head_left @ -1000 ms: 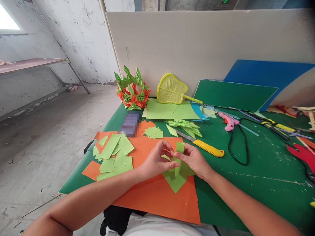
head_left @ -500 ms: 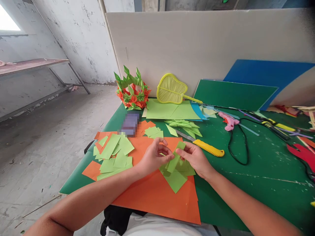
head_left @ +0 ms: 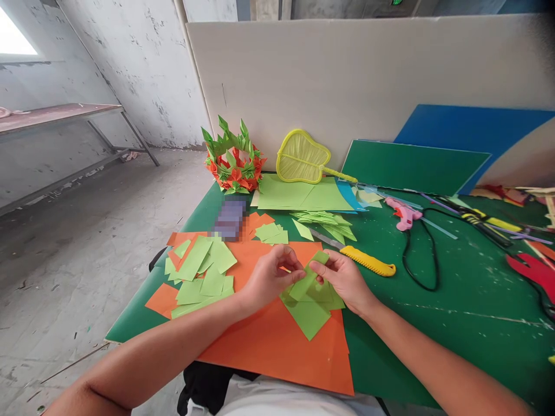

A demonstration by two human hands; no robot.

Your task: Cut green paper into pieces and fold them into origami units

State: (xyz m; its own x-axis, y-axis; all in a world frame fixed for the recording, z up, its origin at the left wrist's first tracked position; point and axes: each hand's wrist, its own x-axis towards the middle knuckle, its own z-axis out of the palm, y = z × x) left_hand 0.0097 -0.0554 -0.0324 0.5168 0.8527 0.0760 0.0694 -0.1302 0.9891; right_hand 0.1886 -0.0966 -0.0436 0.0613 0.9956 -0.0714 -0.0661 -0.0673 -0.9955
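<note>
A small folded piece of light green paper (head_left: 309, 282) is held over a pile of green paper pieces (head_left: 309, 321) on orange sheets (head_left: 277, 346). My right hand (head_left: 347, 280) pinches its upper right part between thumb and fingers. At its left edge, my left hand (head_left: 274, 274) is closed in a pinch, the thumb and fingertips on the paper. Left of my hands lie more loose green paper pieces (head_left: 212, 280), with a few orange ones (head_left: 162, 300) among them. Just beyond my right hand rests a yellow-handled utility knife (head_left: 368, 261), its blade pointing left.
At the back of the green table (head_left: 416, 346) stand a green-and-orange folded-paper ring (head_left: 236, 173) and a yellow fan (head_left: 303, 156). Folded green pieces (head_left: 327, 225) lie nearer. A pink glue gun (head_left: 404, 215) with a black cord and red-handled tool (head_left: 531, 274) are at right.
The folded green paper shows wider on its left side now. My left fingertips have drawn together onto its edge, while my right hand keeps its hold in the same place.
</note>
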